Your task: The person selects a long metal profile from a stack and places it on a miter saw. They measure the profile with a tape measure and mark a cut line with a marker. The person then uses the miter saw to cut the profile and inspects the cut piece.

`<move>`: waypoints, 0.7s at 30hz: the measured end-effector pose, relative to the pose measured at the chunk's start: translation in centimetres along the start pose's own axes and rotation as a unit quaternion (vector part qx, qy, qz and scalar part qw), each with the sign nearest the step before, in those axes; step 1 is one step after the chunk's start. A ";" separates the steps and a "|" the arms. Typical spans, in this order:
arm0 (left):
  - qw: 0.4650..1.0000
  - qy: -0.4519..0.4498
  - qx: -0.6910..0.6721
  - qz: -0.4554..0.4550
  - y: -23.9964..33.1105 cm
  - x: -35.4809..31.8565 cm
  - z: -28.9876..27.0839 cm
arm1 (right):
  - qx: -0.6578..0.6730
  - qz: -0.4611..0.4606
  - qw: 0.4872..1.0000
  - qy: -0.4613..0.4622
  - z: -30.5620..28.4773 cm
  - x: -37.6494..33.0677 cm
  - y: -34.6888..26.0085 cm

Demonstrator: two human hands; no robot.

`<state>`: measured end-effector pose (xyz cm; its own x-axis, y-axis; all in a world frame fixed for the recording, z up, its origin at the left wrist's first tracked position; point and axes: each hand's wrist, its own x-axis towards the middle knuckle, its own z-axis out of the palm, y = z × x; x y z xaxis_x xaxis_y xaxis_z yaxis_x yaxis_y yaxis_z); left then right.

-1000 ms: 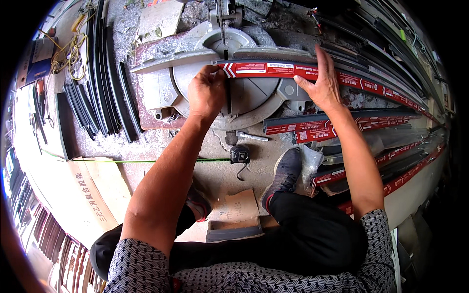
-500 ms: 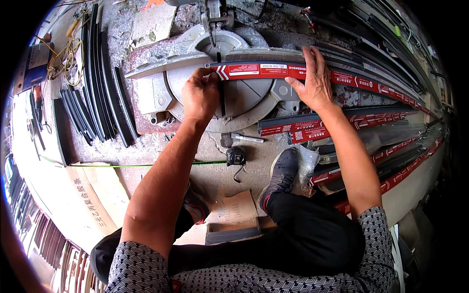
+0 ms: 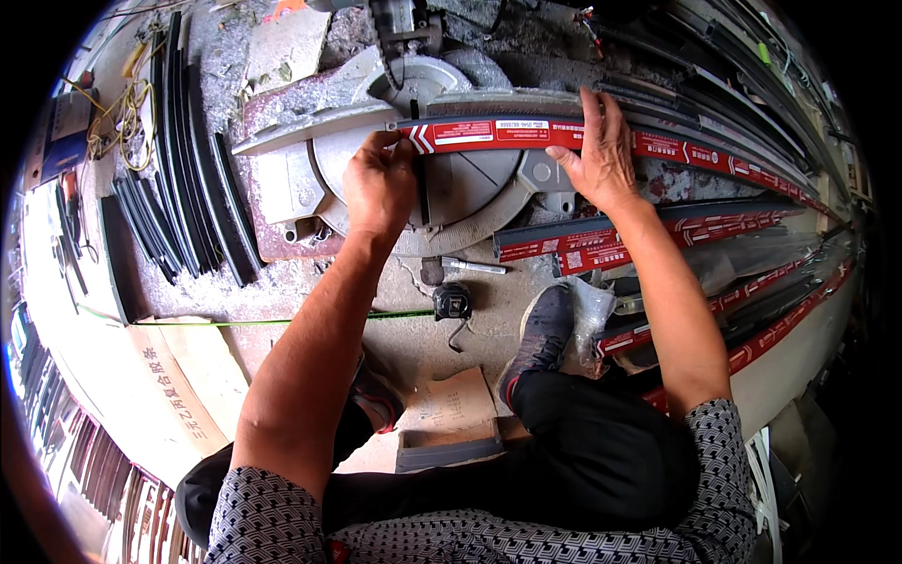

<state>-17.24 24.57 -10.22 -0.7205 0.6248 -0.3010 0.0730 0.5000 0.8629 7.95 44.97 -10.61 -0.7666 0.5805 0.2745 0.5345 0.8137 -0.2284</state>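
A long dark metal profile strip (image 3: 470, 136) with a red printed protective film lies across the grey round table of a mitre saw (image 3: 474, 183), along its fence. My left hand (image 3: 379, 191) pinches the strip's left end between thumb and fingers, beside the dark slot in the saw table. Farther right, my right hand (image 3: 606, 158) grips the strip, its thumb on the red face and its fingers reaching over the top edge. The strip runs on to the far right. Above the slot stands part of the saw's head (image 3: 404, 42); its blade cannot be made out clearly.
A black tape measure (image 3: 453, 302) with its green tape drawn out leftward lies before the saw, near a silver pen-shaped tool (image 3: 474, 266). Several red-filmed profiles (image 3: 658, 230) lie at right. Black cut strips (image 3: 193, 169) and a yellow cord (image 3: 122, 127) lie at left. Cardboard (image 3: 188, 376) lies nearer.
The strip's left end and my left hand have shifted slightly to the left. My right hand stays in nearly the same place; the view has moved a little.
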 end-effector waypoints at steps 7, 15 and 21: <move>1.000 0.017 0.007 0.013 0.0 -0.4 0.2 | 0.013 -0.012 1.000 0.009 0.3 -0.2 0.3; 1.000 0.001 0.007 0.011 0.6 0.1 0.3 | 0.012 -0.015 1.000 0.009 0.0 0.4 0.7; 1.000 -0.009 -0.024 -0.001 -0.4 0.9 0.3 | 0.021 0.006 1.000 0.008 0.2 0.2 0.4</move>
<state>-17.69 25.11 -10.96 -0.7081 0.6344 -0.3101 0.0384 0.4730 0.8802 7.92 45.43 -10.86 -0.7541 0.5914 0.2855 0.5284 0.8046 -0.2709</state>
